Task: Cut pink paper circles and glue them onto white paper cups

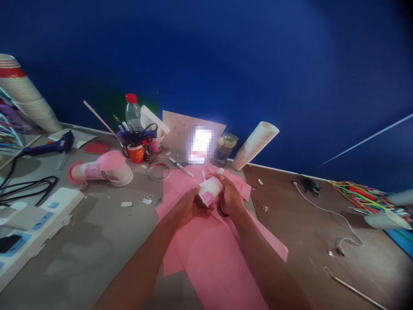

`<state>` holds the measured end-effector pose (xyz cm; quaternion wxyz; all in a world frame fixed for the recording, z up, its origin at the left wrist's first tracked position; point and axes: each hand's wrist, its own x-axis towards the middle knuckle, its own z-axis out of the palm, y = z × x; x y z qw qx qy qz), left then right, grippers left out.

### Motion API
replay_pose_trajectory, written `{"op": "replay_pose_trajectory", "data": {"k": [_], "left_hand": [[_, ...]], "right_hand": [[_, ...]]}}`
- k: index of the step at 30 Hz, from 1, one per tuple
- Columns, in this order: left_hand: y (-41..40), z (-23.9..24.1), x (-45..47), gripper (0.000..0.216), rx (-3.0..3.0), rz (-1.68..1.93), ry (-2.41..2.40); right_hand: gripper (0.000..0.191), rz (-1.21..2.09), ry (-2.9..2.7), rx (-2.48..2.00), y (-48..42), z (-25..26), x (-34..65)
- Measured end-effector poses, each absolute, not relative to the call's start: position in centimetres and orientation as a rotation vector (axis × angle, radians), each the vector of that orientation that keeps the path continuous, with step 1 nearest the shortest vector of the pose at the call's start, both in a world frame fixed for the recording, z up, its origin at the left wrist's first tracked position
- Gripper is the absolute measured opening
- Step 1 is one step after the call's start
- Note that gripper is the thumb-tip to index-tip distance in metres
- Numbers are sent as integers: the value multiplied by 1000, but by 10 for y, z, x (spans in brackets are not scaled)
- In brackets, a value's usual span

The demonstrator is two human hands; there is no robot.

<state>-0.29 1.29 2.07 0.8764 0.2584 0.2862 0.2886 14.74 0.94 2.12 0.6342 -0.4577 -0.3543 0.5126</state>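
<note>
A white paper cup (210, 191) with a pink print lies tilted between my two hands. My left hand (190, 208) is closed round its near left end. On the other side, my right hand (229, 193) grips the cup's right end, fingers curled over the top. Beneath both hands spread overlapping sheets of pink paper (213, 254). Just under my right wrist, a dark loop, perhaps a scissors handle (223, 211), shows in part. A capped marker (181, 167) rests beyond my left hand, at the paper's far edge.
A leaning stack of paper cups (254, 146), a lidded glass jar (225, 148) and a lit phone (200, 145) stand by the blue wall. To the left are joined pink-and-white cups (103, 168), a tape ring (159, 172), a glue gun (53, 144) and a power strip (38, 228).
</note>
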Motion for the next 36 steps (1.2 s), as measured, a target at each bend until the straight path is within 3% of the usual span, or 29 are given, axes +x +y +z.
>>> {"op": "replay_pose_trajectory", "data": {"k": [10,25,36], "left_hand": [[14,20,-3,48,485,588,608],[14,14,-4,52,507,582,575],[12,18,-4,49,576,613,581]], "right_hand": [[38,1237,-715,-1092,12,19,154],[30,1208,-757,-1106,10,21,151],[42,1246,-688,-1048,10,22,152]]}}
